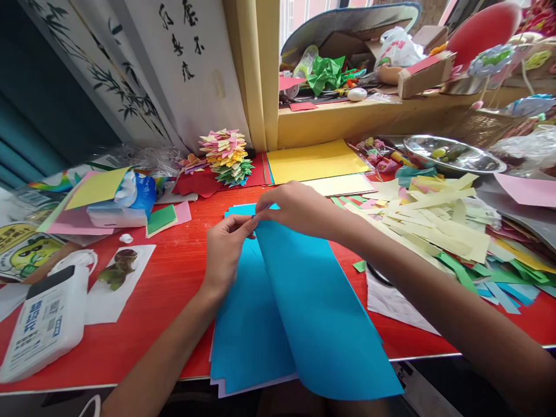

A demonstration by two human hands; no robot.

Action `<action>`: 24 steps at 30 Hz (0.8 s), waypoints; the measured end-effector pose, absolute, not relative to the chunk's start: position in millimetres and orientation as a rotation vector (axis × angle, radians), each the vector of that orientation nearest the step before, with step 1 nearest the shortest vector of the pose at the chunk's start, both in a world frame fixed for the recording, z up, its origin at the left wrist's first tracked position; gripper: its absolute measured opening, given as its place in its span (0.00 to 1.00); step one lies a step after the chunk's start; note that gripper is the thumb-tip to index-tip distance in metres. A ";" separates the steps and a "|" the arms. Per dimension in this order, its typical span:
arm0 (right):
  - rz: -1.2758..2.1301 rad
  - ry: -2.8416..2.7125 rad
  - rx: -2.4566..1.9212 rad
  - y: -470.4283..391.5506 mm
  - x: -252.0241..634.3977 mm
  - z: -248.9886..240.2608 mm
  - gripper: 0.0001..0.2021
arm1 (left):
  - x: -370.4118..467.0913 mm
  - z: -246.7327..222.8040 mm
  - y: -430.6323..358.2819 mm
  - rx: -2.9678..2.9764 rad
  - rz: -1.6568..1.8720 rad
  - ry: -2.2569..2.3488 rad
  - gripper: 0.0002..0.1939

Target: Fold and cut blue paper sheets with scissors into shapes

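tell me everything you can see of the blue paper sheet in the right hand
The plain bright blue paper sheet looks smooth and thin, with no marks visible. Its left side bows upward in a loose curve over flat blue paper sheets, and its near end overhangs the edge of the red-topped table. The bare right hand pinches its far left corner; the bare left hand also has fingertips there, its hold unclear.
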State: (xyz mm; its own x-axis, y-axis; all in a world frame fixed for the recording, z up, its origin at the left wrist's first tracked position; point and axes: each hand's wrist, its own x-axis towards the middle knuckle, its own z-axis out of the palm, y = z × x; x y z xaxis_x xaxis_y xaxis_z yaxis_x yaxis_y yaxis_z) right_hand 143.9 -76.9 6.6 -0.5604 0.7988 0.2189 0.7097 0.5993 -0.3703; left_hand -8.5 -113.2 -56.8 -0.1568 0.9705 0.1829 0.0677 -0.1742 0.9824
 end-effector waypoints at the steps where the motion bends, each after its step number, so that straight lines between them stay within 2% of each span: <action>1: 0.334 -2.473 -1.193 -75.7 136.3 6.1 0.07 | -9.1 -56.7 -113.3 1.307 1.452 1.276 0.09; 7: 0.361 -2.380 -1.139 -68.9 123.2 -6.3 0.06 | -9.6 -55.6 -115.6 1.324 1.493 1.252 0.10; 14: -0.025 -2.469 -1.226 -70.0 124.4 -13.1 0.06 | -7.4 -59.8 -114.5 1.239 1.437 1.204 0.12; 24: -0.128 -2.321 -1.237 -62.6 134.7 -7.2 0.09 | -0.7 -57.4 -118.0 1.228 1.366 1.177 0.09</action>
